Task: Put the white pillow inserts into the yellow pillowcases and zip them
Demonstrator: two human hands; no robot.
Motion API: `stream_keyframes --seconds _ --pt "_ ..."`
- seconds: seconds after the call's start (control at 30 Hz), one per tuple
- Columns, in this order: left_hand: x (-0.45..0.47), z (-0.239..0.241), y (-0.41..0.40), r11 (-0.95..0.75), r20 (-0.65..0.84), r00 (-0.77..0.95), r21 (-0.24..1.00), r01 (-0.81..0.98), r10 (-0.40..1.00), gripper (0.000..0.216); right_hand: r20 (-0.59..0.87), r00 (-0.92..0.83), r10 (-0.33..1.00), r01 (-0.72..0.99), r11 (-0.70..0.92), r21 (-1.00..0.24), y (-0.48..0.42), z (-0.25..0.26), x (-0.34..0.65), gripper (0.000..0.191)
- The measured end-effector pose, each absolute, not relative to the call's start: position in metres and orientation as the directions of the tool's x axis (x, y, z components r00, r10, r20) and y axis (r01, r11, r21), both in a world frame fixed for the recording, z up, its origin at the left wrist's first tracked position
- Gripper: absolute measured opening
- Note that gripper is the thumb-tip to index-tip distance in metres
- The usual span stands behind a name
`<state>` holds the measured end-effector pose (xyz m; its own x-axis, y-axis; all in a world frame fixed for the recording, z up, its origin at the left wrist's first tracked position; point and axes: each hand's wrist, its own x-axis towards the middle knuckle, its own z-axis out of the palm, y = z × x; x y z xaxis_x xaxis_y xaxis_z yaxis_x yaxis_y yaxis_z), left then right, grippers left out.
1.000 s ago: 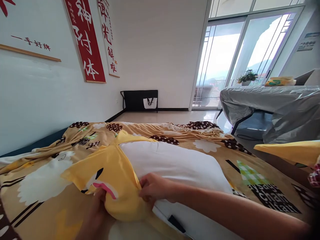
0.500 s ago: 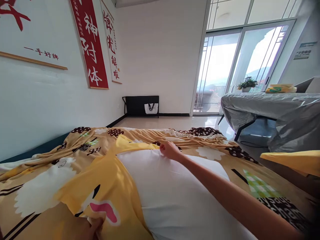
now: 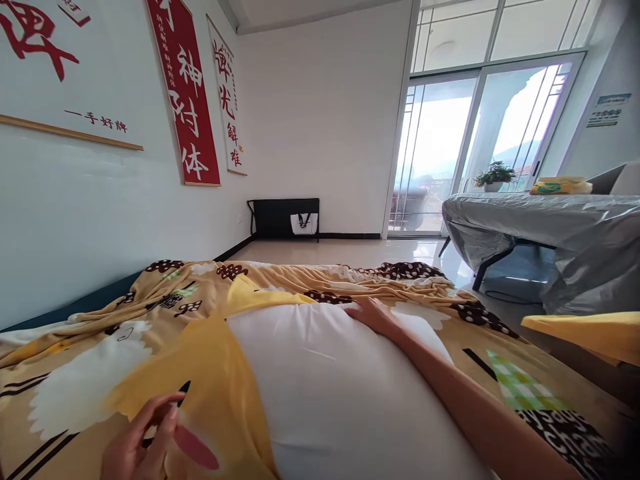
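A white pillow (image 3: pixel 330 393) lies on a bed, partly inside a yellow pillowcase (image 3: pixel 220 373) with a cartoon print. My right hand (image 3: pixel 374 313) rests flat on the pillow's far end, fingers stretched out. My left hand (image 3: pixel 137 443) is at the near left, its fingers pinching the yellow pillowcase's edge.
A tan patterned blanket (image 3: pixel 90 340) covers the bed. The wall with red banners (image 3: pixel 185 100) runs along the left. A table under a grey cover (image 3: pixel 540 220) stands at the right, before glass doors (image 3: pixel 465 140). Another yellow cloth (image 3: pixel 590 333) lies at the right edge.
My right hand went from the pillowcase's opening to the pillow's far end and now lies flat there. My left hand has come up into view, still on the pillowcase.
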<state>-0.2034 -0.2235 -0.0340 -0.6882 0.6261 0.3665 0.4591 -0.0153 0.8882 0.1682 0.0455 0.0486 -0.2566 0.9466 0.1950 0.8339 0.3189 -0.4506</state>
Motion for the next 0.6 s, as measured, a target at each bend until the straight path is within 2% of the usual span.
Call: stream_keyframes --seconds 0.03,0.1,0.17,0.27,0.33,0.37,0.43,0.5,0.6 --pt "-0.192 -0.018 -0.208 -0.043 0.451 -0.597 0.819 0.572 0.664 0.033 0.266 -0.252 0.931 0.845 0.345 -0.408 0.037 0.063 0.166 0.028" --pt "-0.168 0.015 -0.174 -0.209 0.676 -0.38 0.62 0.756 0.632 0.035 0.441 -0.255 0.861 0.872 0.401 -0.28 0.016 0.095 0.163 0.03" --pt "-0.147 0.048 -0.142 -0.269 0.784 -0.169 0.395 0.879 0.597 0.04 0.643 -0.284 0.712 0.881 0.459 -0.12 -0.008 0.127 0.164 0.037" --pt "-0.128 0.086 -0.113 -0.148 0.879 0.038 0.037 0.988 0.475 0.044 0.882 -0.361 0.304 0.826 0.542 0.151 -0.042 0.162 0.173 0.045" --pt "-0.121 0.1 -0.107 -0.043 0.918 0.162 -0.157 0.987 0.361 0.038 0.915 -0.402 0.019 0.775 0.54 0.329 -0.06 0.17 0.181 0.041" --pt "-0.119 0.104 -0.107 -0.002 0.926 0.222 -0.232 0.973 0.306 0.034 0.905 -0.42 -0.07 0.754 0.528 0.391 -0.067 0.169 0.184 0.037" --pt "-0.112 0.108 -0.107 0.041 0.912 0.334 -0.353 0.935 0.236 0.028 0.878 -0.459 -0.138 0.715 0.529 0.457 -0.078 0.159 0.188 0.03" --pt "-0.1 0.11 -0.107 0.046 0.888 0.42 -0.435 0.899 0.187 0.023 0.857 -0.502 -0.118 0.675 0.567 0.473 -0.087 0.142 0.19 0.028" --pt "-0.074 0.116 -0.101 0.011 0.864 0.485 -0.491 0.871 0.137 0.02 0.844 -0.532 -0.062 0.648 0.613 0.453 -0.097 0.12 0.191 0.021"
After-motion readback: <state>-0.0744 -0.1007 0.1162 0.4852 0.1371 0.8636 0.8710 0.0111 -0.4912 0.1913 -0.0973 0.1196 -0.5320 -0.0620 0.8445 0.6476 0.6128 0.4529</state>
